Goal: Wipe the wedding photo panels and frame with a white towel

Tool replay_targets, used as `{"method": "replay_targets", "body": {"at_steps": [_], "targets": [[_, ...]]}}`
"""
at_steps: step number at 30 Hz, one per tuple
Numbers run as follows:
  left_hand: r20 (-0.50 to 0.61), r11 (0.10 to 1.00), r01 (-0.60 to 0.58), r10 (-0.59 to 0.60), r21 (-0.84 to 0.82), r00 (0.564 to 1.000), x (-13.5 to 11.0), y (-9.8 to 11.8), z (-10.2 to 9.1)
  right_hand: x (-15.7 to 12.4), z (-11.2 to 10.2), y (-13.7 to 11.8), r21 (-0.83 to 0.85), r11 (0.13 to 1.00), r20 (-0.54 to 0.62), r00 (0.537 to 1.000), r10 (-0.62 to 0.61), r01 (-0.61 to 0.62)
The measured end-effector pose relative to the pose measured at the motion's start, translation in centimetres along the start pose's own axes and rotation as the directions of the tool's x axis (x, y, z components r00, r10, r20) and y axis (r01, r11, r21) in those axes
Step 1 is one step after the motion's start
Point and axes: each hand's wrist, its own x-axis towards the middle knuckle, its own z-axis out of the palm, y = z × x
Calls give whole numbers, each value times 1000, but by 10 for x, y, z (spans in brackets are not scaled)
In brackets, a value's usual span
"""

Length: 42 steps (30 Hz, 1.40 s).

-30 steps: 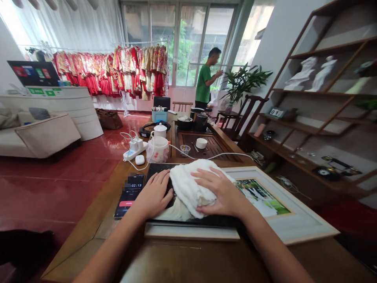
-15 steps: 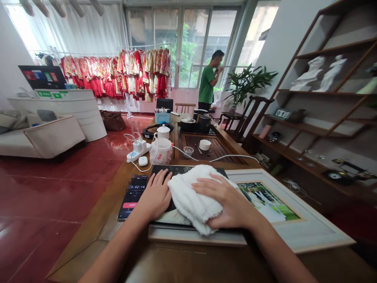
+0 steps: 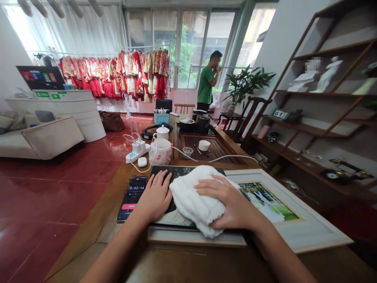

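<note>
My right hand presses down on a folded white terry towel, which lies on a dark glossy picture in a pale frame. My left hand lies flat on that picture, its fingers against the towel's left side. A smartphone showing a timer lies just left of my left hand. To the right, a white-framed wedding photo lies partly beneath the towel's edge and my right hand.
The wooden table carries a power strip, white earbud case, glass kettle and dark tea tray. Cables run across it. Beyond stands a person in a green shirt. A wooden shelf stands right.
The towel and my right hand have shifted toward me across the picture. The phone's timer has gone from 02:13 to 02:14. The person in green has raised a hand toward their head.
</note>
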Motion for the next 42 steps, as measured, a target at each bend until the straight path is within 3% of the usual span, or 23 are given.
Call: {"method": "replay_targets", "body": {"at_steps": [6, 8, 14, 20, 28, 35, 42], "targets": [[-17, 1000, -9, 9, 19, 1000, 0, 0, 1, -10, -6, 28, -135, 964, -151, 966, 208, -229], [-29, 999, -11, 12, 32, 999, 0, 0, 3, -9, -7, 22, -137, 969, -136, 973, 189, -207], [-9, 999, -11, 11, 40, 1000, 0, 0, 3, -1, -3, -8, 21, 1000, -61, 998, -7, 8], [-13, 997, 5, -4, 78, 1000, 0, 3, 1, -12, -10, 16, -33, 986, -148, 976, 160, -166], [-11, 997, 5, -5, 76, 1000, 0, 1, -1, -3, -6, -9, 7, 999, -19, 999, 41, -41], [-44, 997, 20, -17, 71, 999, -1, 2, -2, -8, -6, 8, -164, 962, -116, 973, 202, -219], [-64, 998, 9, -6, 59, 998, 0, 1, 0, -6, 2, -4, -129, 991, -59, 998, 38, -45]]}}
